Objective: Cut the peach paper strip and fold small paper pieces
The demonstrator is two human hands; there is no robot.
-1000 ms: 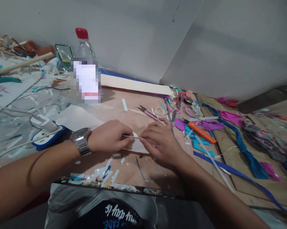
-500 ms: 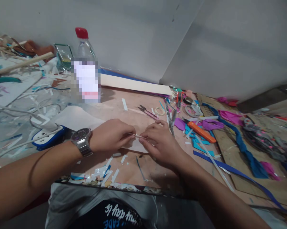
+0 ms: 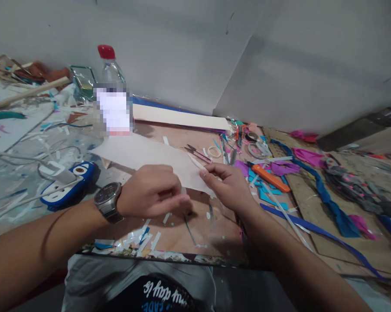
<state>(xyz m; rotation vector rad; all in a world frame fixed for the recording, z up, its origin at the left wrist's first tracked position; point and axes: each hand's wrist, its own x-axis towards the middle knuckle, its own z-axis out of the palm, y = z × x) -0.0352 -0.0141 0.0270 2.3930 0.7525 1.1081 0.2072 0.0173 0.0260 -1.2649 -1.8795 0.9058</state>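
Observation:
A long strip of off-white paper (image 3: 143, 149) slants across the work surface, with a narrow folded or rolled edge at its right end. My right hand (image 3: 231, 184) pinches that end between thumb and fingers. In front of the strip is my left hand (image 3: 153, 190), with a watch (image 3: 108, 198) on the wrist. Its fingers are curled and its thumb points right, apart from them; I see nothing gripped there. Part of the paper is hidden behind the left hand. Small thread snips (image 3: 197, 154) and a ring of tape (image 3: 214, 151) lie just beyond the right hand.
A red-capped bottle (image 3: 112, 71) stands at the back behind a blurred phone-like screen (image 3: 114, 108). To the left is a blue-and-white power strip (image 3: 68, 186) with cables. An orange cutter (image 3: 270, 177), blue ribbon (image 3: 328, 203) and scraps lie to the right.
Both hands were close together, pinching the paper's edge. Now the left hand has come off it, and the right hand has turned the strip so that more of its face shows.

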